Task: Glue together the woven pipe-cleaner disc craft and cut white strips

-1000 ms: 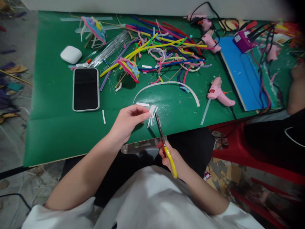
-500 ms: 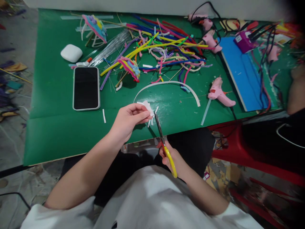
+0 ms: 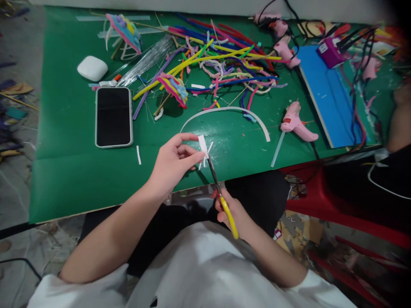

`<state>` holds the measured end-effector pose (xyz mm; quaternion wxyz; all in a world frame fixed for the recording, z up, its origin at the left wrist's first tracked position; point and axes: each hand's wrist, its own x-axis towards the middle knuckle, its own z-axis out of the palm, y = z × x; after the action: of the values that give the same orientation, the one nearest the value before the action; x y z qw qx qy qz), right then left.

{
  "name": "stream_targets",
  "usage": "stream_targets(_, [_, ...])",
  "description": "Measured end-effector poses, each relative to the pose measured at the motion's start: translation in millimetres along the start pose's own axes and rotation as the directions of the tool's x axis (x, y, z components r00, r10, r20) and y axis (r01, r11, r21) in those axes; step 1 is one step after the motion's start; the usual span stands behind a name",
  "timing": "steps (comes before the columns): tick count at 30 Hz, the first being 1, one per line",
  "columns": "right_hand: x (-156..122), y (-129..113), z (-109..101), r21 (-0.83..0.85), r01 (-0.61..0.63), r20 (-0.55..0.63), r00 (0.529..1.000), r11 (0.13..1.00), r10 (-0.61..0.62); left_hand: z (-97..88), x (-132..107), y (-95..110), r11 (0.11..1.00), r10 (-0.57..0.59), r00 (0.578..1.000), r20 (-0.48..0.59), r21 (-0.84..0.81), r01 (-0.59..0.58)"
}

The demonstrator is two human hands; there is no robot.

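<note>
My left hand (image 3: 171, 164) pinches a small white paper strip (image 3: 202, 145) between thumb and fingertips, just above the green table (image 3: 70, 171) near its front edge. My right hand (image 3: 233, 214) grips yellow-handled scissors (image 3: 220, 199), whose blades point up toward the strip and end just under it. A few thin white offcuts (image 3: 207, 156) lie on the table beneath the strip. Another short white sliver (image 3: 138, 155) lies left of my left hand.
A curved white band (image 3: 224, 112) arcs behind the strip. A phone (image 3: 114, 116), a white earbud case (image 3: 92, 68), a heap of coloured pipe cleaners (image 3: 218, 64), pink glue guns (image 3: 295, 124) and a blue board (image 3: 327, 94) lie further back. Another person's arm (image 3: 400, 124) shows at right.
My left hand has turned the white strip and opened its fingers a little, so the strip now stands more upright at the scissor tip. The scissors have barely moved.
</note>
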<state>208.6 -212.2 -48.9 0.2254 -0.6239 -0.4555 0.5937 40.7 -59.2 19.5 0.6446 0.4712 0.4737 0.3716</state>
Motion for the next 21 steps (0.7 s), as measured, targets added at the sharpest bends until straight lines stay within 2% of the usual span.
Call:
stream_targets(3, [0.0,-1.3,0.2,0.004,-0.002,-0.04,0.999,1.0,0.002,1.5,-0.8,-0.4,1.0,-0.002,1.0,0.005,0.024,0.002])
stream_targets(7, [0.1,-4.2,0.3,0.032,-0.01,-0.036,0.999,0.999,0.011,3.4,-1.7,-2.6,0.999,-0.012,1.0,0.019,0.043,0.011])
stream_targets(15, [4.7,-6.0,3.4,0.167,-0.08,-0.064,0.994,0.983,0.092,3.6,-1.2,-6.5,1.0,-0.009,0.999,0.034,0.021,0.008])
stream_targets(21, [5.1,-3.2,3.8,0.135,-0.066,-0.094,0.992,0.989,0.079,3.3,-1.7,-6.0,1.0,0.01,0.999,0.031,-0.023,-0.009])
